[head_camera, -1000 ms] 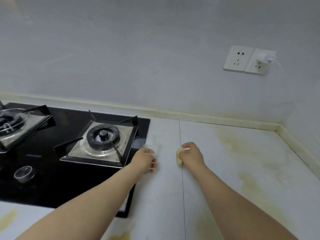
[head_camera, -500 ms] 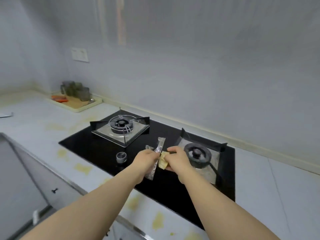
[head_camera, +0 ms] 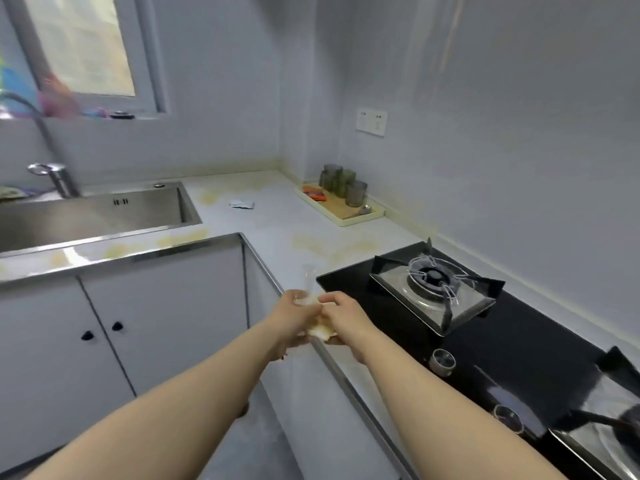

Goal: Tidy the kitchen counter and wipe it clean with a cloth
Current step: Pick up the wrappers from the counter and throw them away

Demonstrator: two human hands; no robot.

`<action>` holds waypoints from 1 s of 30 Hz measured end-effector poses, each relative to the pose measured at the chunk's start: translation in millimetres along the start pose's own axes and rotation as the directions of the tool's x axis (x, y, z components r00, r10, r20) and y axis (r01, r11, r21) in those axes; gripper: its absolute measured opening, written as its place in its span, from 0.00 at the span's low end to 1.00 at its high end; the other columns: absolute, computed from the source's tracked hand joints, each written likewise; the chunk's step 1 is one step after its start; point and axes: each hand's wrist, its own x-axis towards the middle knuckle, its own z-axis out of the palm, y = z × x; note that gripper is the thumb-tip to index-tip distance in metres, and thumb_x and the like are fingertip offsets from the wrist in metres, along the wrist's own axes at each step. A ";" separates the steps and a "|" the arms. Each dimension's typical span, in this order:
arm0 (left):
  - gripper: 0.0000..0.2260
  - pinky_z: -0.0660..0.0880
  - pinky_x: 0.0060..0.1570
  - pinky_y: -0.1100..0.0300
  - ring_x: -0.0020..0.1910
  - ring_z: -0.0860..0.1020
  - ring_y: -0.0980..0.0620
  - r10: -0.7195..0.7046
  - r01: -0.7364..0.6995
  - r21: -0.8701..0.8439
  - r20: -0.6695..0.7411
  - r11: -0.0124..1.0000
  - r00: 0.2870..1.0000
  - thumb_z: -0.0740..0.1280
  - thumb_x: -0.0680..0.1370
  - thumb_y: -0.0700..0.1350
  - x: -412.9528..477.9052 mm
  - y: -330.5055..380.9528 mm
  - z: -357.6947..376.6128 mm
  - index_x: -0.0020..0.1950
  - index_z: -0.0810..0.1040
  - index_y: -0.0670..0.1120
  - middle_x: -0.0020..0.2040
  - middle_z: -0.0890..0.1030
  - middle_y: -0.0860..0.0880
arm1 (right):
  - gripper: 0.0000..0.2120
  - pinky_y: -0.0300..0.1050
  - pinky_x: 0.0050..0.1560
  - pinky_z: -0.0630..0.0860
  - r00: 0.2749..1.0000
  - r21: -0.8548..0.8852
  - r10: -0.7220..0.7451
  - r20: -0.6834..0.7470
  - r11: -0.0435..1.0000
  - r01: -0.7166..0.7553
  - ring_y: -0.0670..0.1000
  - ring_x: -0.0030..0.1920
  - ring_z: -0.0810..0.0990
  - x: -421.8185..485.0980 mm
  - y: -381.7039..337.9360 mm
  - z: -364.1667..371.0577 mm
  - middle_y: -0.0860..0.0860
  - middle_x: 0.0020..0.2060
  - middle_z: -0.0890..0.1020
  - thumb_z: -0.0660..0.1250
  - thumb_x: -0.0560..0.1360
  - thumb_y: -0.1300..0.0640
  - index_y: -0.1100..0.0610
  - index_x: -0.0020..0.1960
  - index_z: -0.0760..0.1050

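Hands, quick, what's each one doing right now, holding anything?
Left hand: closed on a clear plastic wrapper.
Right hand: closed on a yellowish scrap.

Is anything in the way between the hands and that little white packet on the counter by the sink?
Nothing visible. The counter between the hands and the white packet is bare apart from yellow stains. Both hands already hold scraps, though.

Clear plastic wrapper (head_camera: 307, 282) upright, yellow scrap (head_camera: 320, 330) below, stained white counter (head_camera: 277, 220)
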 end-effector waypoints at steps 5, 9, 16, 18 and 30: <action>0.11 0.70 0.30 0.63 0.34 0.74 0.53 -0.098 0.086 -0.101 -0.117 0.991 0.988 0.65 0.77 0.40 24.5 6.4 -54.9 0.58 0.72 0.45 0.40 0.77 0.47 | 0.10 0.39 0.34 0.73 0.993 0.000 -0.002 0.120 1.000 0.002 0.50 0.43 0.76 44.1 -19.7 46.1 0.52 0.48 0.77 0.57 0.76 0.62 0.52 0.55 0.69; 0.06 0.71 0.34 0.62 0.37 0.75 0.52 -0.130 0.101 -0.139 -0.214 0.985 0.968 0.64 0.78 0.39 61.7 15.1 -93.9 0.55 0.74 0.45 0.41 0.78 0.46 | 0.10 0.40 0.35 0.72 0.986 -0.023 0.010 0.165 1.000 -0.006 0.50 0.37 0.76 95.3 -31.9 71.0 0.52 0.49 0.76 0.54 0.76 0.63 0.52 0.54 0.68; 0.03 0.78 0.38 0.56 0.39 0.78 0.47 -0.149 0.101 -0.163 -0.319 0.981 0.936 0.65 0.78 0.38 149.4 53.9 -136.2 0.45 0.75 0.44 0.42 0.78 0.43 | 0.09 0.41 0.35 0.70 0.984 -0.047 -0.005 0.180 0.999 0.014 0.50 0.36 0.75 204.1 -74.4 85.0 0.49 0.40 0.73 0.55 0.75 0.65 0.55 0.51 0.68; 0.03 0.79 0.34 0.55 0.38 0.78 0.48 -0.145 0.084 -0.193 -0.333 0.978 0.932 0.65 0.78 0.37 177.5 69.7 -147.2 0.46 0.74 0.44 0.41 0.78 0.43 | 0.08 0.41 0.35 0.70 0.984 -0.046 -0.008 0.177 0.999 0.016 0.49 0.34 0.74 236.3 -89.2 88.2 0.49 0.40 0.73 0.56 0.75 0.65 0.55 0.51 0.68; 0.04 0.80 0.31 0.55 0.38 0.78 0.48 -0.149 0.011 -0.331 -0.393 0.944 0.907 0.65 0.78 0.36 282.5 103.2 -224.3 0.48 0.71 0.44 0.43 0.77 0.44 | 0.09 0.40 0.33 0.69 0.978 -0.055 -0.012 0.211 0.998 0.024 0.50 0.34 0.74 361.7 -136.8 157.5 0.51 0.43 0.73 0.55 0.75 0.65 0.56 0.52 0.69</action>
